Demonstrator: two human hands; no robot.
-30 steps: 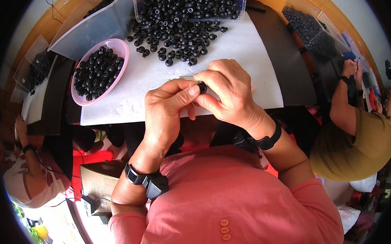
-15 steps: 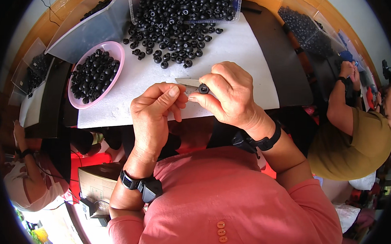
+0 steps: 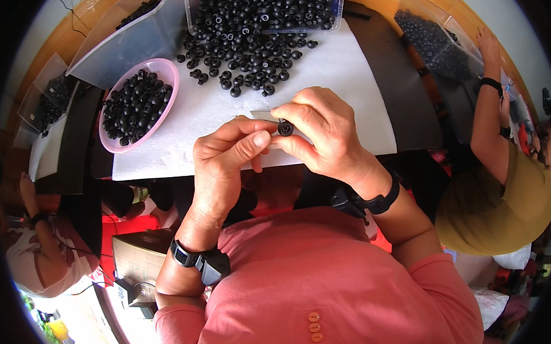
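Observation:
My right hand [image 3: 320, 128] is closed round a small knife, its pale blade [image 3: 262, 115] pointing left between the fingers. Between the right forefinger and thumb sits a small round black part [image 3: 285, 129] with an opening in its face. My left hand [image 3: 227, 154] is closed just left of it, thumb against forefinger, the tips touching or nearly touching the right thumb. What the left fingers pinch, if anything, is hidden. Both hands are above the near edge of a white sheet [image 3: 352, 95]. Many like black parts [image 3: 249, 63] lie loose beyond them.
A pink bowl [image 3: 109, 143] of black parts stands at the left. Behind it is a tilted clear bin [image 3: 127, 49], with another full clear bin [image 3: 340, 9] at the back. On the right a co-worker's arm [image 3: 490, 114] reaches up beside a bin of parts [image 3: 431, 46].
My left hand has moved right, up to the black part and my right thumb. The black part has turned slightly in the right fingers. The co-worker's arm at the right has stretched farther away.

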